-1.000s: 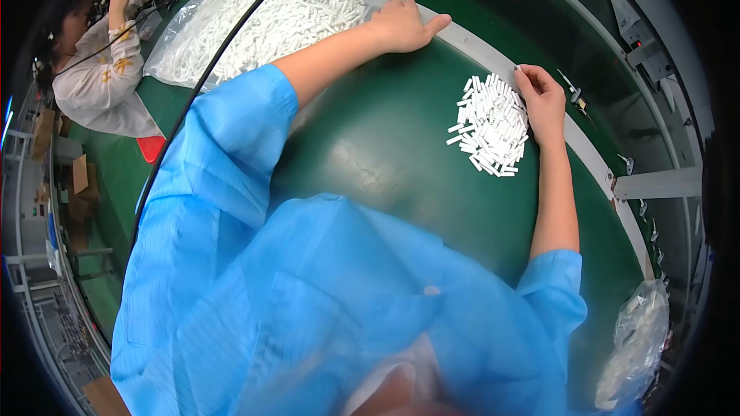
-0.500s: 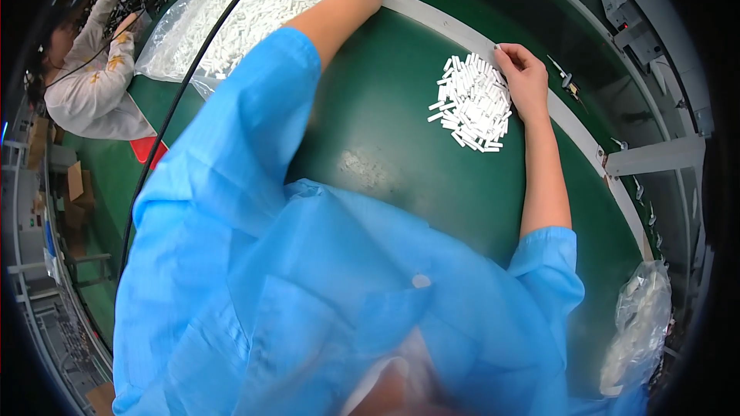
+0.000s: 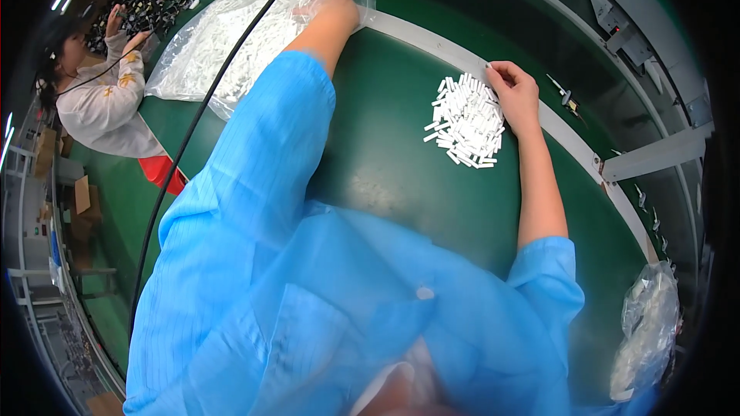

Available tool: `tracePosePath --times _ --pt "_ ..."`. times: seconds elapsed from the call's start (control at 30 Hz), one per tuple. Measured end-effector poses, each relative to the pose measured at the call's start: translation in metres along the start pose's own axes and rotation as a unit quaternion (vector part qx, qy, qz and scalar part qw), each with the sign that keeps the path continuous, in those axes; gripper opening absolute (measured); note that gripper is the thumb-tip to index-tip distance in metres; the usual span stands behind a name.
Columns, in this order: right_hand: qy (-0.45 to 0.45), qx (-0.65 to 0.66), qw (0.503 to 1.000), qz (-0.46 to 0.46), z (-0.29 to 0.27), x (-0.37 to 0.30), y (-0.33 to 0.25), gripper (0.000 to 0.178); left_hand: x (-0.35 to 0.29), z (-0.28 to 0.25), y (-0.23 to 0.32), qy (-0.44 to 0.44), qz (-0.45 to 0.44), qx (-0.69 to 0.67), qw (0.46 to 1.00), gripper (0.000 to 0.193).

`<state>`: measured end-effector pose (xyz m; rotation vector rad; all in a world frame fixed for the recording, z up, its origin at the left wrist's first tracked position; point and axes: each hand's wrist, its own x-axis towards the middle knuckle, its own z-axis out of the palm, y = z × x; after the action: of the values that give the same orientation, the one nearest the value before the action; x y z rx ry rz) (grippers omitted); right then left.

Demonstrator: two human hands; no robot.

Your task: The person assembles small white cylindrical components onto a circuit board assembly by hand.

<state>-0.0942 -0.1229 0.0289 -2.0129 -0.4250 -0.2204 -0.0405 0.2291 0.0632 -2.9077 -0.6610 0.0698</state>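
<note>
A large clear plastic bag (image 3: 193, 54) full of small white tubes lies at the far left of the green table (image 3: 385, 131). My left hand (image 3: 333, 9) reaches into the bag's right end; its fingers are blurred and half hidden behind the plastic. To the right, a loose pile of short white tubes (image 3: 466, 119) rests on the table. My right hand (image 3: 516, 96) is beside the pile's right edge, near the pale table rail, with thumb and fingertips pinched together. What is between those fingertips, if anything, is too small to make out.
A black cable (image 3: 208, 92) hangs across the left side, in front of the bag. At the far left a person (image 3: 104, 104) handles dark parts from a heap (image 3: 131, 11). Another clear bag (image 3: 646, 331) lies at the right edge. Small parts (image 3: 568, 98) sit beyond the rail (image 3: 432, 45).
My left hand has gone from the bag's edge to inside its opening. My right hand stays pinched beside the pile. The whole view has shifted slightly.
</note>
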Motion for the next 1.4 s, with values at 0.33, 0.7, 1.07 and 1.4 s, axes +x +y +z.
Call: tracePosePath --times 0.33,0.7,1.07,1.4 --pt "0.011 0.006 1.000 0.025 0.004 0.001 -0.002 0.019 0.032 0.029 0.016 0.061 -0.047 0.091 0.993 0.047" --pt "0.015 -0.006 0.999 0.031 -0.004 -0.003 0.011 0.020 -0.050 0.003 0.008 0.049 -0.062 -0.072 0.994 0.065" --pt "0.013 0.005 0.999 0.029 -0.002 -0.005 0.003 0.019 -0.040 0.010 0.000 0.140 0.094 -0.004 0.986 0.029" --pt "0.017 0.011 1.000 0.023 -0.003 -0.003 0.008 0.019 -0.078 -0.022 0.038 0.168 0.212 0.071 0.960 0.027"
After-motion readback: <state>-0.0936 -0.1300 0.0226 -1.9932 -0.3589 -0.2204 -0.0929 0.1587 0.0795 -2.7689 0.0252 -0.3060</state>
